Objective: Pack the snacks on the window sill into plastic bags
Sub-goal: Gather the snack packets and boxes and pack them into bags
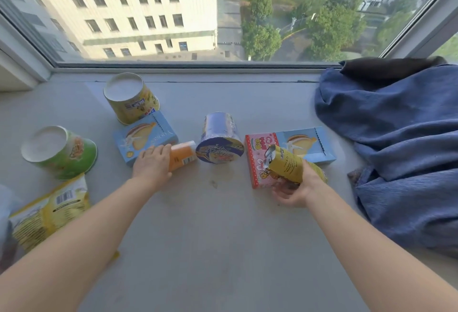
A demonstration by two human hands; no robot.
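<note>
Snacks lie scattered on the grey window sill (218, 225). My left hand (152, 163) grips an orange packet (182, 155) beside a light blue cake box (143, 138). My right hand (295, 187) holds a yellow snack packet (285, 163) above a pink box (259, 160). Behind the pink box lies a second light blue cake box (307, 144). A blue noodle cup (220, 138) lies on its side between my hands. A yellow cup (130, 98) and a green cup (59, 151) stand upside down at the left. No plastic bag is recognisable.
A yellow snack bag (47, 215) lies at the near left edge. Blue cloth (401, 143) with a dark piece on top is heaped on the right of the sill. The window pane (223, 14) stands right behind the sill.
</note>
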